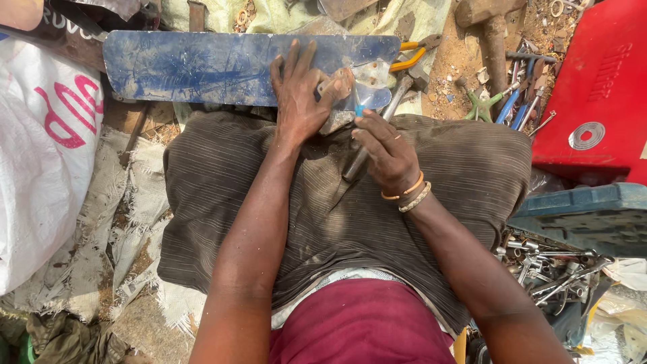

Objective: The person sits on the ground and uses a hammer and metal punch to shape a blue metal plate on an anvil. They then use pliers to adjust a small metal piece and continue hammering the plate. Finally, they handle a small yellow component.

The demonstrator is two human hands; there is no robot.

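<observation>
While the left hand (298, 94) lies flat and spread over the narrow end of a blue fan blade (222, 66), its thumb hooked round the grey metal bracket (340, 84) fixed there, the right hand (385, 149) is closed round a screwdriver (367, 138), of which a bit of blue handle shows above the fingers and a dull shaft runs down toward the lap. The screwdriver's working end meets the bracket just beside the left thumb; the exact contact point is hidden by the fingers. Two bangles, one orange and one beaded, sit on the right wrist.

To do this well, I judge the left palm should keep pressing the blade down so the bracket cannot twist, with the thumb kept out of the tool's line, and the screwdriver should be held square to the fastener so it does not slip off.

Relative to the blade: it lies crosswise at the person's knees, over a brown striped cloth (445, 168) that covers the lap. Just past its narrow end lie orange-handled pliers (412, 55) and a hammer (403, 91) whose head rests near the bracket. Farther right of that end sit a green cross-shaped wrench (480, 104), a few blue-handled tools (515, 101) and a red metal case (596, 94). Below the case, well apart from the blade, are a dark blue box lid (593, 216) and a heap of sockets and spanners (552, 266). Left of the blade's broad end lies a white sack (40, 168).
</observation>
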